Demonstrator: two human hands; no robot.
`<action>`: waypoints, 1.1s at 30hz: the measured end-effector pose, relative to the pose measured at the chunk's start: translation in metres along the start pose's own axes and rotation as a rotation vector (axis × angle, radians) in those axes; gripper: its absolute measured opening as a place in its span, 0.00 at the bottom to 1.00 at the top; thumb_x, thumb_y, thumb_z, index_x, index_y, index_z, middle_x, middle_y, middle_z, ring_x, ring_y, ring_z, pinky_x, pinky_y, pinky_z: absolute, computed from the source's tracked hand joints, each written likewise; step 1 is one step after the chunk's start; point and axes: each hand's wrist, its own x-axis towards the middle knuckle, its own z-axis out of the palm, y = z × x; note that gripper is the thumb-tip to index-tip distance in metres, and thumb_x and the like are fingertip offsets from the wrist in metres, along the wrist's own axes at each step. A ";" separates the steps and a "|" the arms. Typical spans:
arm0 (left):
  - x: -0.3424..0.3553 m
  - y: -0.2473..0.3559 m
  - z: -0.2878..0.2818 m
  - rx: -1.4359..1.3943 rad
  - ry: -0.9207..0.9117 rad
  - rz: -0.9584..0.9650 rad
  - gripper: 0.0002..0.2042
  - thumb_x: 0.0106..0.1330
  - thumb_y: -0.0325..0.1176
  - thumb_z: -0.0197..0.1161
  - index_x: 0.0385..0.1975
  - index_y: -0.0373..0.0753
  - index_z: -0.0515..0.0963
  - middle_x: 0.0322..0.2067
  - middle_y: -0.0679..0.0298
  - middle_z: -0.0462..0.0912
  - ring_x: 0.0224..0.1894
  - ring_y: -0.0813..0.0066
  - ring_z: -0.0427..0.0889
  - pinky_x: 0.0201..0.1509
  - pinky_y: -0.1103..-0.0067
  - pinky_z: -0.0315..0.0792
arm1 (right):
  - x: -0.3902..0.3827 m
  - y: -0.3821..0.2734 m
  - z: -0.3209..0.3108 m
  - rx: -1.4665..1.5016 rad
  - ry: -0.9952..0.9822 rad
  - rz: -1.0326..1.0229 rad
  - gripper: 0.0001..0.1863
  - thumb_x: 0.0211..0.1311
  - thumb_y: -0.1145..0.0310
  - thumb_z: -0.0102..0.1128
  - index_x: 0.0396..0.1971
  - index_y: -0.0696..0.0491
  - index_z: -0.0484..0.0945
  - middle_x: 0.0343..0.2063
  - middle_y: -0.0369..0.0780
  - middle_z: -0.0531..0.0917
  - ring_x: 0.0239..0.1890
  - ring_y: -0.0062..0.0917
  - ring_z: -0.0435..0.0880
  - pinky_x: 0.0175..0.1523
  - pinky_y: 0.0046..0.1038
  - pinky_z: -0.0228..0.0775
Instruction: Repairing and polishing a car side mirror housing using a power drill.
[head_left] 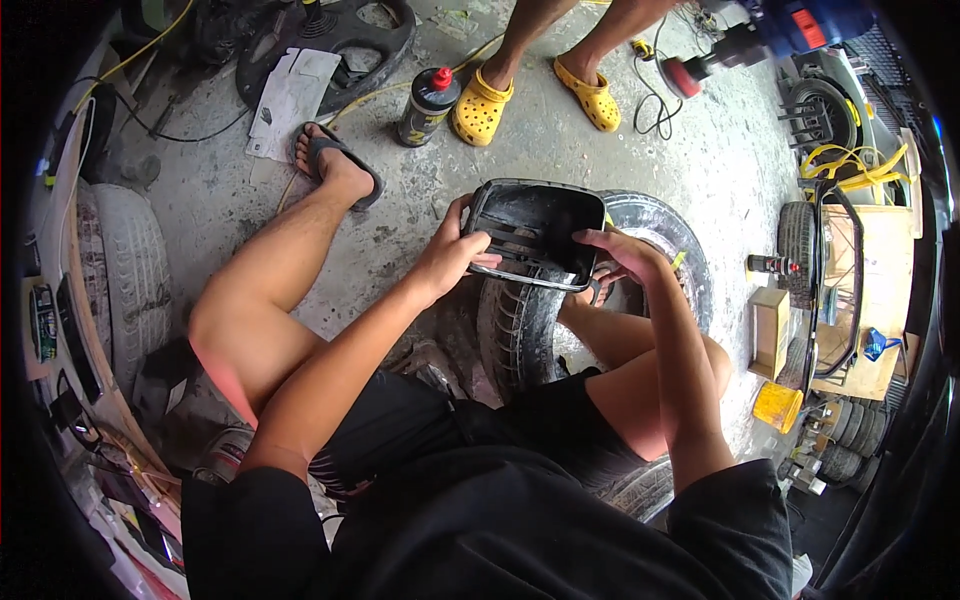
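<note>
A black hollow plastic shell (535, 207), shaped like a car mirror housing, is held up before me with its open side toward me. My left hand (452, 258) grips its left rim, thumb inside and fingers wrapped behind. My right hand (632, 254) holds the right side, with the thumb over the rim and the other fingers partly hidden behind. Slots show in the shell's inner wall. Just beneath it a tire (512, 345) lies between my legs.
A black bottle with a red cap (430, 112) stands ahead, beside another person's yellow clogs (484, 108). A blue power tool with a red pad (770, 40) hangs at the upper right. More tires (135, 265) line the left. A yellow container (778, 407) stands at right.
</note>
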 end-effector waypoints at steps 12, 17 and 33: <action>-0.002 0.002 0.003 0.027 -0.001 0.018 0.26 0.54 0.27 0.46 0.55 0.32 0.51 0.42 0.54 0.67 0.41 0.65 0.75 0.42 0.72 0.76 | 0.005 0.012 0.001 0.143 -0.101 -0.126 0.40 0.47 0.45 0.57 0.57 0.49 0.54 0.45 0.38 0.72 0.43 0.25 0.71 0.46 0.28 0.63; 0.000 0.002 0.004 0.040 0.007 0.017 0.25 0.54 0.27 0.46 0.54 0.32 0.52 0.42 0.55 0.67 0.40 0.67 0.75 0.41 0.73 0.76 | 0.006 0.017 0.005 0.185 -0.102 -0.267 0.36 0.48 0.48 0.55 0.55 0.50 0.59 0.45 0.38 0.72 0.43 0.24 0.71 0.47 0.29 0.60; 0.004 0.001 0.004 0.127 -0.044 0.046 0.26 0.57 0.30 0.45 0.57 0.37 0.50 0.45 0.49 0.64 0.41 0.53 0.77 0.46 0.70 0.73 | 0.033 0.047 -0.002 0.225 -0.024 -0.162 0.29 0.50 0.52 0.53 0.49 0.54 0.64 0.36 0.39 0.76 0.37 0.25 0.74 0.44 0.28 0.63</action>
